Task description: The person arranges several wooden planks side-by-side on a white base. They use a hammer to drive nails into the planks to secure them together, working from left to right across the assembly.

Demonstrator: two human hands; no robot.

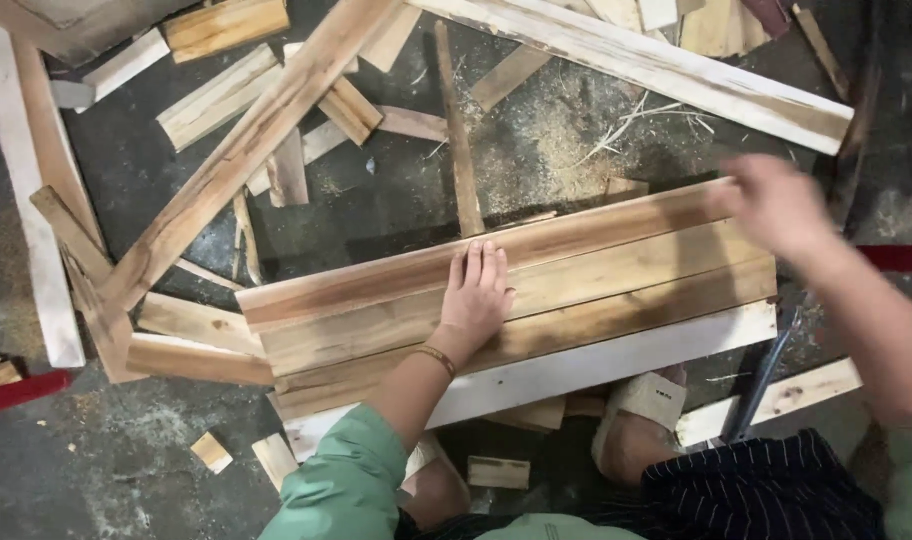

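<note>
- Head view: four wooden boards (536, 290) lie side by side on the concrete floor (96, 470), long edges touching, in front of the crouching person.
- The left hand (476, 290) lies flat on the boards near their middle, fingers straight and together, palm down, pressing rather than gripping; its grip closes on nothing.
- The right hand (776, 205) is blurred over the right end of the farthest board; I cannot tell whether its grip is apart or clamped, or whether it touches the wood.
- How far along: the boards are already laid edge to edge, ends roughly level on the right and stepped on the left. No fastener or crosspiece shows on them.
- The nearest, pale board (616, 360) rests just above a sandalled foot (641, 420).
- Around them: a long plank (246, 150) lying diagonally, offcuts (216, 450) and sawdust (556, 130).
- Containers: none in view.
</note>
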